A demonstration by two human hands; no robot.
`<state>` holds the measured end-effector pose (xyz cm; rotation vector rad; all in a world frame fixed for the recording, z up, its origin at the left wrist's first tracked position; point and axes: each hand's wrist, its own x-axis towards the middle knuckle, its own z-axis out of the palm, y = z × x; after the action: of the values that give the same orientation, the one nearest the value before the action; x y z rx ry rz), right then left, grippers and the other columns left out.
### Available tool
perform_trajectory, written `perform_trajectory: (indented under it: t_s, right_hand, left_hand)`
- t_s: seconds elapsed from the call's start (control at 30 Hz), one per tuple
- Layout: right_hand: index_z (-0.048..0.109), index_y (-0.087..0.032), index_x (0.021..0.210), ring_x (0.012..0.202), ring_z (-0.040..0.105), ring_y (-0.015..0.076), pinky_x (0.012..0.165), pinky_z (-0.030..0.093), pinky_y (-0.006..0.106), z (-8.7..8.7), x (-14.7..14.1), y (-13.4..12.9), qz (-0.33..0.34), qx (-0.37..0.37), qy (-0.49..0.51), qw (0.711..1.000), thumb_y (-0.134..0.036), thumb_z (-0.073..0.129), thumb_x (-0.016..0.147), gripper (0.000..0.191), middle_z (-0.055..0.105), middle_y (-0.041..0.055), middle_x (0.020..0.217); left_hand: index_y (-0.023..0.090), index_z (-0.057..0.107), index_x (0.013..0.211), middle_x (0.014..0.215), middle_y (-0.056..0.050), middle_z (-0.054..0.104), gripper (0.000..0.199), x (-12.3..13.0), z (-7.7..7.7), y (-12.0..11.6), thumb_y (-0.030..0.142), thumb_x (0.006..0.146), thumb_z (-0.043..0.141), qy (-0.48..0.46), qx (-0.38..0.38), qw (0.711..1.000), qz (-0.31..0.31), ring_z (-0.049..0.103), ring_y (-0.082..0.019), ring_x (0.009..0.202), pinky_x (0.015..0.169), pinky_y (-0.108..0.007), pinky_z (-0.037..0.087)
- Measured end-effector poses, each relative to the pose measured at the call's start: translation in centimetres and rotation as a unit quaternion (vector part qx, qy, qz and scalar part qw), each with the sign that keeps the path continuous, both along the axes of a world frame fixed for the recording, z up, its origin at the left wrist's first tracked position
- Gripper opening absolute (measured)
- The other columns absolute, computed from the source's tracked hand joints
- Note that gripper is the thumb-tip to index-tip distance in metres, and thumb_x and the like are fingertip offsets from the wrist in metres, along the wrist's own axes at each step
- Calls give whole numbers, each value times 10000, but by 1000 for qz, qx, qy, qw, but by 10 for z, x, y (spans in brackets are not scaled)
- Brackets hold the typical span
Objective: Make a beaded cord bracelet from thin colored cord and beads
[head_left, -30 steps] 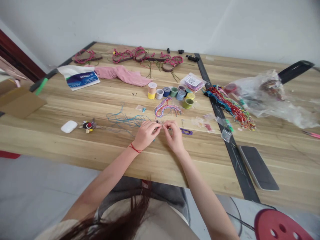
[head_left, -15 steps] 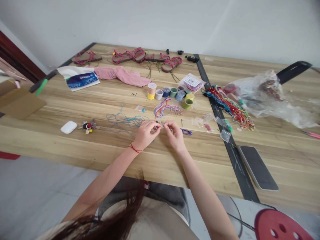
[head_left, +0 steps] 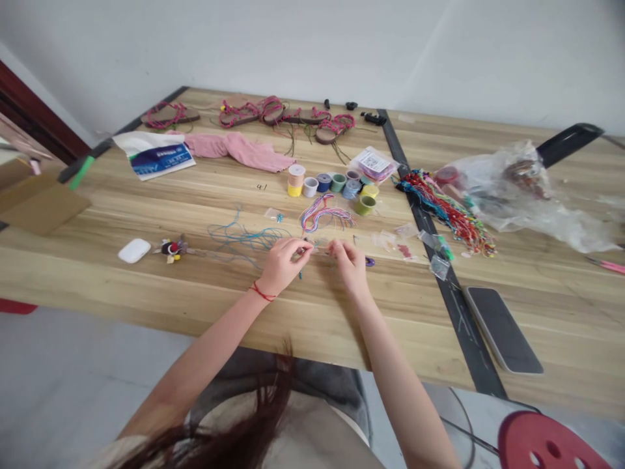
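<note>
Near the table's front, my left hand (head_left: 284,264) pinches thin cord between thumb and forefinger, a red string bracelet (head_left: 262,292) round its wrist. A short way to the right, my right hand (head_left: 350,264) is closed in a pinch on the same thin cord (head_left: 321,249), which spans the gap between the fingers. Its exact colour and any small bead on it are too fine to make out. Loose blue cords (head_left: 244,236) lie left of my left hand. A bundle of pink, white and blue threads (head_left: 319,213) lies just beyond both hands. A purple tool (head_left: 370,262) is partly hidden behind my right hand.
Several thread spools (head_left: 338,182) stand behind the hands. To the right are small plastic bags (head_left: 439,266), a heap of colourful cords (head_left: 452,212) and a phone (head_left: 502,329). A white case (head_left: 134,251) lies left; corded sandals (head_left: 239,114) line the back.
My right hand has moved slightly right, away from my left hand, widening the gap with cord between them. It now covers more of the purple tool. My left hand stays nearly in place.
</note>
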<state>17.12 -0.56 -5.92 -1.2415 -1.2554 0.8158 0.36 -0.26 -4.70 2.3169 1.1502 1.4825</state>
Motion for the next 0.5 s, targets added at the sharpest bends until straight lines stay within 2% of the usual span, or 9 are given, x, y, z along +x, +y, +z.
perform_trajectory:
  t_s: [0.1, 0.2, 0.37, 0.5]
  right_hand:
    - [663, -194, 671, 685, 588, 172, 690, 458, 313, 0, -4, -1, 55, -32, 28, 998, -494, 628, 785, 323, 673, 36, 696]
    - [685, -194, 720, 677, 599, 170, 691, 460, 313, -2, -8, -1, 71, -50, 57, 995, -434, 703, 725, 241, 691, 32, 726]
    - [660, -199, 699, 691, 589, 161, 696, 460, 298, -1, -7, 0, 55, -38, 69, 995, -404, 722, 694, 214, 672, 20, 721]
    - [672, -193, 665, 585, 508, 139, 605, 414, 280, 3, -4, 0, 40, -76, 47, 995, -491, 643, 745, 310, 582, -6, 582]
  left_hand:
    - [184, 632, 869, 801, -13, 712, 27, 0, 0, 1, 169, 870, 608, 11, 12, 1000, -5, 646, -134, 759, 745, -272, 498]
    - [186, 623, 858, 821, -14, 716, 37, 1, -1, 1, 181, 882, 595, 35, 19, 999, -16, 652, -140, 775, 764, -288, 494]
    - [185, 603, 845, 810, -14, 702, 37, 2, -3, 2, 173, 879, 593, 67, 1, 997, -29, 645, -148, 771, 762, -299, 490]
    - [183, 601, 855, 823, -16, 701, 28, 2, -3, 2, 168, 877, 595, 59, 11, 998, -27, 641, -148, 781, 768, -293, 491]
